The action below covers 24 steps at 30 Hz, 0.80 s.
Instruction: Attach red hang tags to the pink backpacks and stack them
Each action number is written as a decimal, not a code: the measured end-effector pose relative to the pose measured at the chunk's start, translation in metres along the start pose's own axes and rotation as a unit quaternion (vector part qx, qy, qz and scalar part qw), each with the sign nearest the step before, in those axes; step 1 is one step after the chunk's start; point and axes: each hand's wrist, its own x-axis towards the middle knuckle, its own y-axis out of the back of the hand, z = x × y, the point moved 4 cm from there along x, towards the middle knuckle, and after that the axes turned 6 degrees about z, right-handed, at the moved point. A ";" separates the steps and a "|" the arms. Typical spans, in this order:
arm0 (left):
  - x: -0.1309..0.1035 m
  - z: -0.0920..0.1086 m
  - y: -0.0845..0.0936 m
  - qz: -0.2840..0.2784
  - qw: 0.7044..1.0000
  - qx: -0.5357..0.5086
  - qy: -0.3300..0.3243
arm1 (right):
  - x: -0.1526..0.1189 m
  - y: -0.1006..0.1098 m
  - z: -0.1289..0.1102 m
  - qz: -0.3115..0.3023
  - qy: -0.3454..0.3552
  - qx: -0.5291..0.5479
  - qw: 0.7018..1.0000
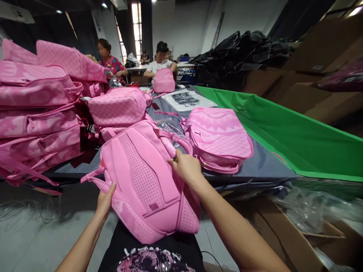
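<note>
A pink backpack (pixel 141 177) rests tilted over my lap against the table edge, its padded, perforated back panel facing me. My left hand (pixel 105 200) is closed on its left side by the lower shoulder strap, with the thumb on top. At the upper right side, my right hand (pixel 187 168) is closed beside the other shoulder strap (pixel 181 141). A small dark and yellow-green thing (pixel 175 159) shows at its fingers, too little visible to name. Just right of that hand, another pink backpack (pixel 218 136) lies flat on the table.
Pink backpacks (pixel 36 102) are piled at left, with another backpack (pixel 117 107) behind mine. A green sheet (pixel 283 128) borders the grey-covered table (pixel 263 162). Cardboard boxes (pixel 272 234) with clear plastic stand lower right. Across the table, a person (pixel 161 62) handles a pink backpack.
</note>
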 end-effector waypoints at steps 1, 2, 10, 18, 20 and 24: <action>0.001 -0.003 0.009 0.000 1.000 0.025 0.014 | 0.004 -0.012 -0.001 -0.016 0.003 -0.002 1.000; 0.002 -0.003 0.022 0.028 0.998 0.057 0.015 | 0.008 -0.026 -0.002 -0.029 0.004 -0.002 1.000; -0.028 0.137 -0.027 -0.025 0.799 0.203 -0.565 | 0.009 -0.058 -0.024 0.003 0.044 0.006 0.999; 0.013 0.209 -0.179 -0.181 0.607 0.339 -0.695 | 0.010 -0.066 -0.033 0.002 0.040 0.008 0.999; 0.023 0.210 -0.177 -0.194 0.590 0.341 -0.706 | 0.012 -0.073 -0.028 0.010 0.038 0.013 0.999; 0.059 0.226 -0.141 -0.189 0.556 0.366 -0.722 | 0.013 -0.081 -0.020 0.022 0.040 0.030 0.999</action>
